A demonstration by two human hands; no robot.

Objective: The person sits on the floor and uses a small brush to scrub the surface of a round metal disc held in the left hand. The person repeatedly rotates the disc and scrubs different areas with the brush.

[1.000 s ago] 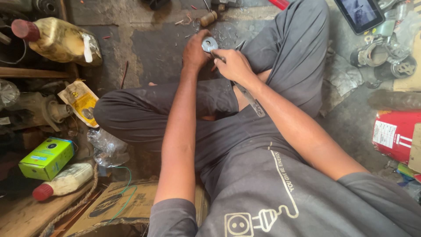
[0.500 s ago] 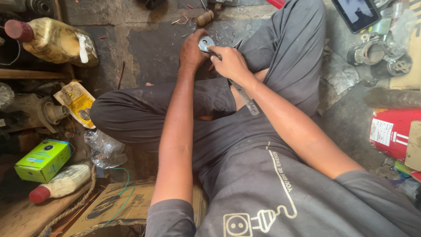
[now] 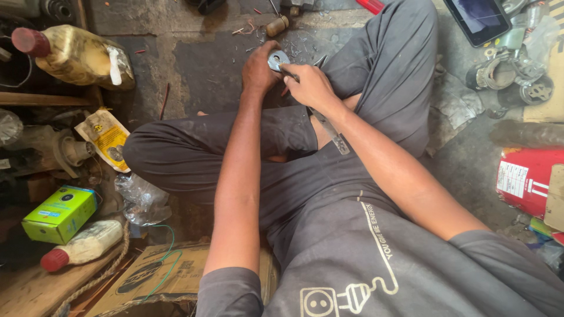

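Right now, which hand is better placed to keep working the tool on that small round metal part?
Probably the right hand: it grips the slim tool, whose tip meets the round metal part. The left hand is wrapped around that part, steadying it.

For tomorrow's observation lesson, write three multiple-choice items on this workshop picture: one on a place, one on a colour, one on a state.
1. Where is the small round metal part?
A. on the carton
B. in the left hand
C. on the tablet

2. What colour is the small box on the floor?
A. green
B. blue
C. white

3. What state is the right hand in?
A. open, empty
B. flat on the floor
C. closed on a thin tool

Key: B, the left hand grips it; A, its sides are bright green; C, fingers wrap the thin tool.
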